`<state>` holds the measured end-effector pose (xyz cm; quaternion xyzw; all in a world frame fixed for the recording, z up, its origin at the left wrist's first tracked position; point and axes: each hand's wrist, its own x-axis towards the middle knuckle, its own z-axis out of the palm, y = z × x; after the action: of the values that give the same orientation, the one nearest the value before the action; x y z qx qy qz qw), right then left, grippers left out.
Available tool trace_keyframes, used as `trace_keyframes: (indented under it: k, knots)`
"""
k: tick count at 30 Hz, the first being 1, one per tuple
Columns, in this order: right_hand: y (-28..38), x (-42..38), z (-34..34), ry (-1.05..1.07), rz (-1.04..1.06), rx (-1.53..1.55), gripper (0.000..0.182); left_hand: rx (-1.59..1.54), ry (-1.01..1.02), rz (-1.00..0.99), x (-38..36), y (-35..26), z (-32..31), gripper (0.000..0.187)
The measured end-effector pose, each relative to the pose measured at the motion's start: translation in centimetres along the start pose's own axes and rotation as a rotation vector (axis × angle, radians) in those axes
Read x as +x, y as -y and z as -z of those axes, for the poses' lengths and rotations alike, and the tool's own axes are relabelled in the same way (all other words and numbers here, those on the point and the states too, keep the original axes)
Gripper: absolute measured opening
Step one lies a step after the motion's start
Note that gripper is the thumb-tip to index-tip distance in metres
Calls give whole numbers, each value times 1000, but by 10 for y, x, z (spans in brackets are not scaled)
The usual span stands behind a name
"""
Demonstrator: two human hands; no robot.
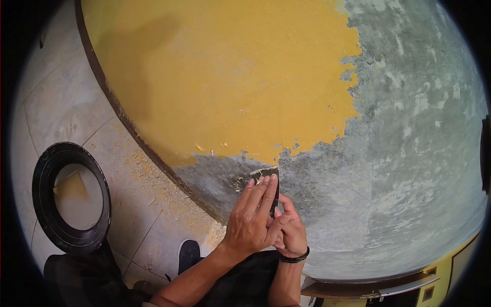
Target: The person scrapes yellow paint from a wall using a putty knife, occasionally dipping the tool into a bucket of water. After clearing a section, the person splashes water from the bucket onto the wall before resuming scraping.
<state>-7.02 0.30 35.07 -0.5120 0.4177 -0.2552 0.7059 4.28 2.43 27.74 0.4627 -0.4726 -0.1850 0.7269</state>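
A dark, flat-bladed scraper [275, 190] rests against the wall, its front edge at the border between yellow paint and bared grey plaster. My left hand [250, 217] lies over the blade with its fingers straight, close together and pressed on it; the thumb reaches across toward my right hand. Below it, my right hand [292, 233], with a dark band at the wrist, is closed around the scraper's handle, which is mostly hidden. Pale paint flakes cling along the blade's edge. Ragged yellow paint [230, 92] covers the wall above the hands.
A black round bucket [71, 197] with yellowish and pale contents stands on the tiled floor at left. Paint scrapings [148, 171] lie along the dark skirting edge [115, 102]. A dark shoe [189, 254] is near the wall's foot. Grey plaster [409, 153] spreads to the right.
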Motion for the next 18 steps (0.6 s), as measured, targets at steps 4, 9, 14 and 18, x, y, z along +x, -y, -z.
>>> trace_keyframes:
  k: [4, 9, 14, 18]
  knots:
    - [-8, 1, -2, -105, 46, -5, 44, 20, -34, -4, 3, -1, -1, 64]
    - [-11, 6, -5, -168, 82, -36, 45, -34, -56, -9, 7, 3, -5, 62]
    - [3, 36, -51, -880, -56, 198, 46, -26, -75, -20, 15, 6, -5, 58]
    - [-13, 10, -14, -255, 72, -121, 47, -11, -52, 14, 15, 2, 5, 55]
